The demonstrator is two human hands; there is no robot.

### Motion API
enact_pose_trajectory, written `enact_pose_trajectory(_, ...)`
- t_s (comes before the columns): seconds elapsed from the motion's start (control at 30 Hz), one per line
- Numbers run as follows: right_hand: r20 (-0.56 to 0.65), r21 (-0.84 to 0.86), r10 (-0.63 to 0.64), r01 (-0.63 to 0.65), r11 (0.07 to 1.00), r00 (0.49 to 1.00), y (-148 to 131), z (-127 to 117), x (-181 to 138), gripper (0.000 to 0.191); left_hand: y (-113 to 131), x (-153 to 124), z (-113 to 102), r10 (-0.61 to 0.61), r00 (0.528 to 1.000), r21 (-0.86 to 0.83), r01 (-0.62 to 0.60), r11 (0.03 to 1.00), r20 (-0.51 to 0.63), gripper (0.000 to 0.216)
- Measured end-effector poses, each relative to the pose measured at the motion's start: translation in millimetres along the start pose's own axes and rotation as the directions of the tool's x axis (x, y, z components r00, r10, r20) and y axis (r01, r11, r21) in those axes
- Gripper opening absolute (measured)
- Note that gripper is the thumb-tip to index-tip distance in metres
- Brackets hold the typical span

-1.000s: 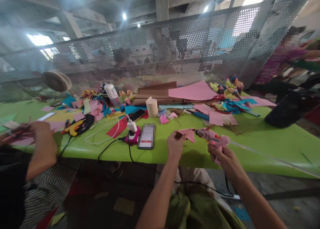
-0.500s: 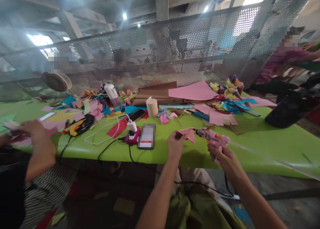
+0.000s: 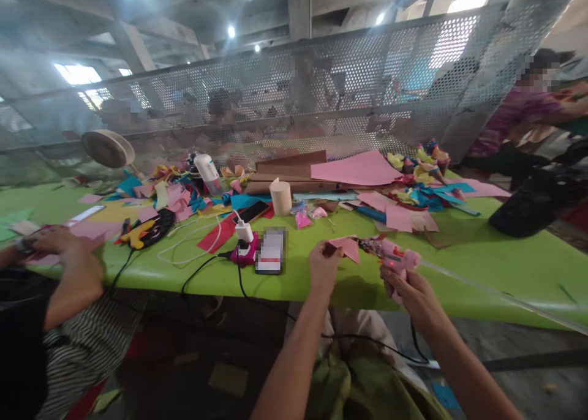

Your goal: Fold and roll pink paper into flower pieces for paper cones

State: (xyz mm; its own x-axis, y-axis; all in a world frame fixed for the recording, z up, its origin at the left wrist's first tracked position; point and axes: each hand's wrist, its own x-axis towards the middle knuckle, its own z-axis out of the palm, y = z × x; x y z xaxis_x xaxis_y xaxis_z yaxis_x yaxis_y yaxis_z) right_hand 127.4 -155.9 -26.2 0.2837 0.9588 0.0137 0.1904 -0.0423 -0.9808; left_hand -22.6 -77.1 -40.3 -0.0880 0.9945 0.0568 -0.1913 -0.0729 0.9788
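My left hand [image 3: 324,264] pinches a small folded piece of pink paper [image 3: 350,248] above the front of the green table. In my right hand [image 3: 408,285] is a pink hot glue gun [image 3: 395,259], its fingers wrapped round the handle. The gun's dark, crusted nozzle points left and is at the paper's right edge; whether they touch I cannot tell. A long clear glue stick [image 3: 487,291] runs out of the gun's back to the right. A small red light glows on its side.
On the green table [image 3: 463,273] lie a phone [image 3: 271,250], a magenta power strip [image 3: 244,248] with cables, a paper roll [image 3: 280,198] and coloured paper scraps. A yellow glue gun [image 3: 138,233] lies left, near a co-worker's hands [image 3: 55,239]. A dark container [image 3: 519,209] stands right.
The view has shifted very slightly. Both hands hold nearly the same place, with the pink paper still beside the nozzle. The co-worker's hands at the left have moved a little.
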Motion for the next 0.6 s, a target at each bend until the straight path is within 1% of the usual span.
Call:
enact_pose_trajectory(0.13, -0.007, -0.022, -0.001, 0.001, 1.000, 1.000, 0.2, -0.9, 0.7, 0.055, -0.6, 0.6, 0.0, 0.009, 1.000, 0.006, -0.009, 1.000, -0.002, 0.013)
enact_pose_trajectory(0.27, 0.046, -0.028, -0.013, 0.014, 0.999, 0.999, -5.0, 1.0, -1.7, 0.053, -1.1, 1.5, 0.3, 0.006, 1.000, 0.013, -0.006, 1.000, -0.010, 0.010)
enact_pose_trajectory(0.33, 0.042, -0.028, -0.015, 0.016, 0.999, 0.999, -8.3, 2.4, -2.9, 0.052, -0.7, 1.5, 0.6, 0.007, 1.000, 0.011, -0.007, 1.000, -0.009, 0.010)
enact_pose_trajectory(0.47, 0.007, -0.007, 0.013, -0.013, 1.000, 1.000, -9.6, 4.9, -3.7, 0.055, 2.4, 0.2, 1.4, 0.005, 1.000, 0.006, -0.005, 1.000, -0.012, 0.009)
enact_pose_trajectory(0.6, 0.048, 0.024, 0.032, -0.033, 0.999, 0.998, -5.2, 10.3, -3.9, 0.054, 7.1, -2.5, 2.1, -0.005, 1.000, 0.005, 0.005, 1.000, 0.000, 0.006)
